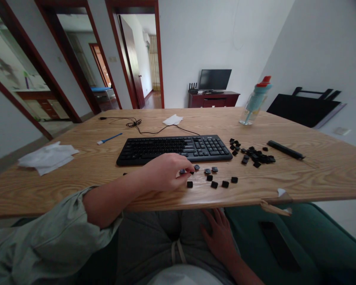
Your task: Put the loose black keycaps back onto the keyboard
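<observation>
1. Seeing the keyboard (206, 146) lying flat on the table (91, 186), running its long axis from left to right, roughly along the near table edge, pointing the number-pad end to the right and trailing a cord (154, 132) from the far side towards the far left.
2. Finding loose keys (214, 184) scattered in front of the keyboard, pointing in differing directions, some tilted, and finding more lying in a dark pile (256, 155) beyond the right end, near a black bar (285, 150) slanting down to the right.
3. Reaching in from the left with the left hand (166, 172), bringing thumb and fingertips narrowly together around a dark key; not being able to tell whether gripping it or merely touching it.
4. Seeing the keyboard lying just beyond the left hand, and most of the scattered keys lying to the right of its fingertips, the closest just beside them.
5. Resting the right hand (219, 233) on the lap below the table edge, holding the fingers loosely spread and well apart from the keyboard.
6. Hiding part of the keyboard's near edge behind the left hand, and almost covering another key at the forearm.
7. Losing the key legends to smallness and blur, failing to make out single keys within the pile, and cutting off both arms at the frame's borders.
</observation>
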Tool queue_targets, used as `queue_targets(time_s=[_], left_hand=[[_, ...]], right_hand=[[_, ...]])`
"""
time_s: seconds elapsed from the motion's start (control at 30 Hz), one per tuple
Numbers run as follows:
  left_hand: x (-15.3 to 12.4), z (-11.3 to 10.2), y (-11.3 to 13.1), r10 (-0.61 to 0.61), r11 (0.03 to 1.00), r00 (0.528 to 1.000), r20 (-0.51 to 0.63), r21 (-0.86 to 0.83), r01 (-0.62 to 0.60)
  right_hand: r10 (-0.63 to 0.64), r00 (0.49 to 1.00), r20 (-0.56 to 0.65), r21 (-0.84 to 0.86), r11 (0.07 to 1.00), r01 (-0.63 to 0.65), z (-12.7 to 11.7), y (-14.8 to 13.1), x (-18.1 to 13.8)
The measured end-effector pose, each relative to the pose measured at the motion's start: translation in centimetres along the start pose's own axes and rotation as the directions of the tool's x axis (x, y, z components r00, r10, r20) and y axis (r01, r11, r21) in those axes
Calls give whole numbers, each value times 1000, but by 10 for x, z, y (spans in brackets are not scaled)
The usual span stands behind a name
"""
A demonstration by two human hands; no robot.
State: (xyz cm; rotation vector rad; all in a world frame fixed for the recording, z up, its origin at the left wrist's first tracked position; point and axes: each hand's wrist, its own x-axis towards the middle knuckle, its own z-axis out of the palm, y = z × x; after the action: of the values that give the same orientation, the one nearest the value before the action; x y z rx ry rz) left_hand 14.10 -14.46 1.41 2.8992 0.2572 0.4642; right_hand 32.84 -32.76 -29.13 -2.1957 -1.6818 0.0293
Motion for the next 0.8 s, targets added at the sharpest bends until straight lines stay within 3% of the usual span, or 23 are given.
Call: queue_targets(time_s=[0.23, 0.63, 0.8], left_hand=[[-11, 8, 5, 41, 992, 992, 121, 117, -56], [-7, 13, 13, 78, 983, 990, 120, 158, -97], [-6, 12, 10, 99, 989, 986, 131, 94, -112]], right_hand=[[-8, 1000, -4, 5, 1000, 8, -1, -1, 1], [-26, 999, -28, -10, 1000, 25, 7, 4, 0], [-17, 999, -40, -5, 1000, 17, 8, 5, -1]])
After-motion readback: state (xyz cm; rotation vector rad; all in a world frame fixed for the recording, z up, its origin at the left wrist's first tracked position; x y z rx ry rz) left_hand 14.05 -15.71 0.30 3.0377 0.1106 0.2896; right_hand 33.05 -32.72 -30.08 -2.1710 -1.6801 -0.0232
